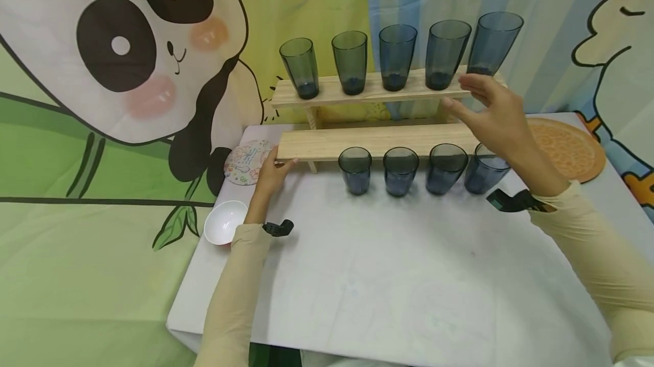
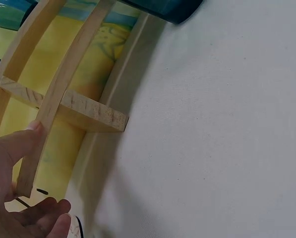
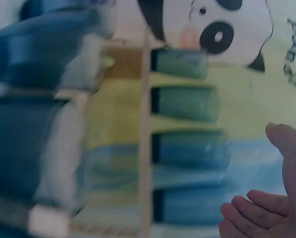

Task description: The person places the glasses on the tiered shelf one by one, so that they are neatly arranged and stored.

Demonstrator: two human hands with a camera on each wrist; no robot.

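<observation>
At the left end of a two-tier wooden rack's lower board, my left hand holds the board's end. Its thumb presses on the board edge in the left wrist view, with the fingers curled beside the end. My right hand is raised in front of the rack's right side, holding nothing; its thumb and fingers stand apart. Just behind it, a tall blue glass stands at the right end of the upper board. Several similar glasses line that board, including a greenish-looking one at the left.
Several blue glasses, one of them near the middle, stand in a row before the lower board. A white bowl and a floral round mat lie left. A round brown mat lies right on the white-covered table.
</observation>
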